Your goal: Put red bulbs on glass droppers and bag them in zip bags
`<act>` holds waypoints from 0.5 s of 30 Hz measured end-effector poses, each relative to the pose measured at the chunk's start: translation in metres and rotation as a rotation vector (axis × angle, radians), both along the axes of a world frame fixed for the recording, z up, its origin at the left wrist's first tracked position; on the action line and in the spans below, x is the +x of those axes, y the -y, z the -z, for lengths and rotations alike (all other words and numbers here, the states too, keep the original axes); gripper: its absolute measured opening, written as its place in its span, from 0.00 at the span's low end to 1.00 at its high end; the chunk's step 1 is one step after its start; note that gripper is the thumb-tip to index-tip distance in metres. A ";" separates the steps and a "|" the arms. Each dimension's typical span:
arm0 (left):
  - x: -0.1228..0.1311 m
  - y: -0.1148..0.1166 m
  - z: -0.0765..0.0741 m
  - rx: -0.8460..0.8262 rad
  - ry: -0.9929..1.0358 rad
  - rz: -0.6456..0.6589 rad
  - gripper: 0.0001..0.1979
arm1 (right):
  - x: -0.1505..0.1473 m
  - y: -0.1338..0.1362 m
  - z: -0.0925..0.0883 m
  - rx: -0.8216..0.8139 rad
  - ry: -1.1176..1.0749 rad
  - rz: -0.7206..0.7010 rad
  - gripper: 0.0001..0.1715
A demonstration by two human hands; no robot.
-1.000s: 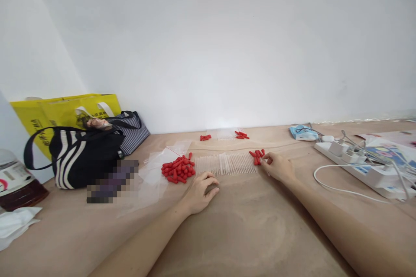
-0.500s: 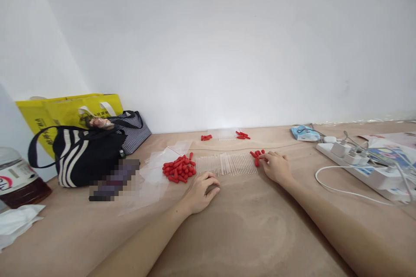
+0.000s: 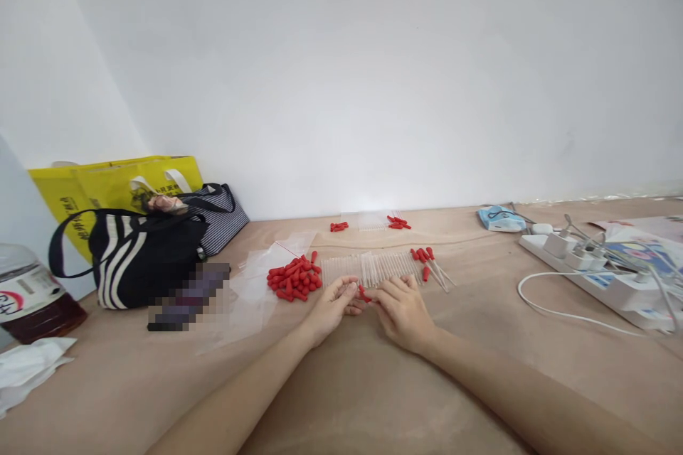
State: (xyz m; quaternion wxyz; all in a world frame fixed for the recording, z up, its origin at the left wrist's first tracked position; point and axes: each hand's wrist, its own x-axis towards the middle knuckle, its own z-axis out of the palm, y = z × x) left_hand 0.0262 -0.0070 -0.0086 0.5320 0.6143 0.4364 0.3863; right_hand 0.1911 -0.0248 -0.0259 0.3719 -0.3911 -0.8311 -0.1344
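Observation:
My left hand (image 3: 334, 302) and my right hand (image 3: 399, 307) meet at the table's middle, fingertips pinched together around a small red cap (image 3: 363, 293). Just beyond them lies a row of clear thin tubes (image 3: 368, 268). A pile of red caps (image 3: 293, 277) sits left of the row, beside a clear plastic bag (image 3: 250, 284). A few tubes fitted with red caps (image 3: 430, 263) lie at the row's right end. Which hand grips the cap I cannot tell exactly.
A second small set of tubes and red caps (image 3: 373, 222) lies near the wall. Striped black bag (image 3: 136, 256) and yellow bag (image 3: 107, 188) stand at left, a bottle (image 3: 26, 295) and tissue at far left. A power strip (image 3: 602, 274) with cables and a face mask (image 3: 499, 218) are at right.
My right hand has left the capped tubes at the row's right end and moved left to meet my left hand. My left hand has lifted its fingers, and a red cap now shows between them.

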 end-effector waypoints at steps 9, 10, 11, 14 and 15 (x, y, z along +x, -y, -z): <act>-0.011 -0.011 0.010 0.254 -0.153 -0.190 0.07 | 0.016 -0.017 -0.004 -0.175 -0.064 0.156 0.09; -0.014 -0.013 0.011 0.318 -0.227 -0.191 0.08 | 0.022 -0.023 -0.006 -0.209 -0.103 0.235 0.10; -0.016 -0.015 0.011 0.372 -0.291 -0.187 0.08 | 0.026 -0.029 -0.008 -0.250 -0.136 0.306 0.10; -0.018 -0.014 0.013 0.494 -0.439 -0.161 0.07 | 0.027 -0.043 -0.017 -0.416 -0.176 0.436 0.11; -0.017 -0.013 0.013 0.529 -0.481 -0.153 0.06 | 0.023 -0.047 -0.020 -0.476 -0.169 0.464 0.11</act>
